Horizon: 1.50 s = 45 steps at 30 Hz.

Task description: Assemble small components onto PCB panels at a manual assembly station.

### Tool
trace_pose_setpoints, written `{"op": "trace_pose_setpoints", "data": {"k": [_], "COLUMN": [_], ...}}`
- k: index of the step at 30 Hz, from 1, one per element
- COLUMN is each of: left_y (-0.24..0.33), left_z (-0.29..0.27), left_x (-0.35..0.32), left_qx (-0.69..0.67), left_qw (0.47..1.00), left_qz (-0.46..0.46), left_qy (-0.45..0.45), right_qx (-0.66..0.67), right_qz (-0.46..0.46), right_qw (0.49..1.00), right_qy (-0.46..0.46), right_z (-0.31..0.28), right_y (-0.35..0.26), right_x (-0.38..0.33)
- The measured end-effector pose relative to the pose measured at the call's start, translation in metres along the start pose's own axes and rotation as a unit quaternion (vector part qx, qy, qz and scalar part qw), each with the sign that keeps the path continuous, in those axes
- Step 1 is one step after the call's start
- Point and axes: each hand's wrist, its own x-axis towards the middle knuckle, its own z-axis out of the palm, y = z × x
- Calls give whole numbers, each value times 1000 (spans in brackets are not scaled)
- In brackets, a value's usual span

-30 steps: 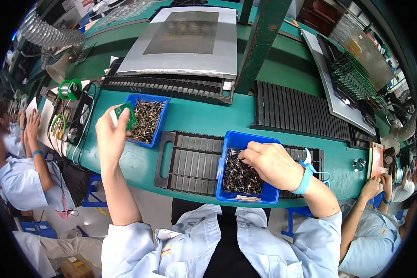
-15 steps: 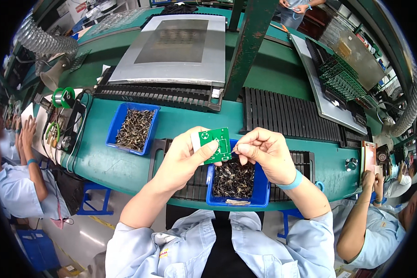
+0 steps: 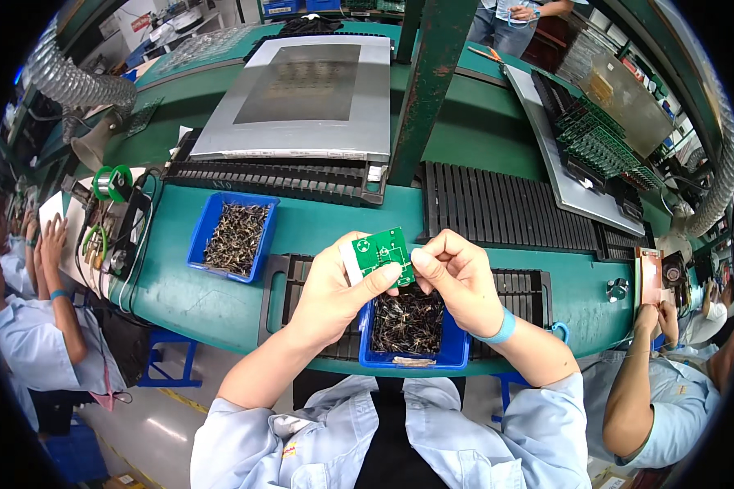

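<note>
Head view: compared with a second ago, the left hand [image 3: 334, 289] has come back from the far blue bin [image 3: 232, 236] on the left and now pinches a small green circuit board [image 3: 383, 253] between thumb and fingers. The right hand [image 3: 457, 281] has lifted out of the near blue bin [image 3: 409, 326] of small parts, fingertips pressed together at the board's edge, above the green bench [image 3: 318, 224]. Looks like fitting a part.

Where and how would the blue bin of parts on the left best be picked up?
Grip the blue bin by its two long side walls, coming from above. It sits flat and open-topped on the green bench, both walls stand free, and the loose metal parts would probably spill if it tipped.
</note>
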Motion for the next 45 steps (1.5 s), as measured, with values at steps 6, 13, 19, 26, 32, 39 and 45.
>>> {"op": "trace_pose_setpoints", "data": {"k": [6, 13, 19, 26, 32, 39, 45], "left_y": [-8, -3, 6, 29, 86, 85, 83], "left_z": [-2, -8, -5, -26, -115, -149, -137], "left_x": [3, 5, 2, -6, -10, -18, -21], "left_qx": [1, -25, -91, -31, 361, 582, 587], "left_qw": [1000, 999, 990, 998, 911, 773, 757], "left_qz": [12, 11, -36, -12, 51, 0, 62], "left_qy": [8, -41, -102, -54, 196, 253, 279], "right_qx": [-18, 136, 222, 153, -583, -620, -450], "right_qz": [-14, 56, 135, 167, -319, -226, -52], "right_qw": [1000, 985, 954, 958, 703, 692, 842], "right_qy": [2, -87, -150, -173, -253, -293, -295], "right_z": [2, -4, -1, -1, -10, -8, -10], "right_y": [-1, -2, -2, -1, 10, -1, -20], "right_x": [-1, 3, 3, 8, 10, 5, 6]}}
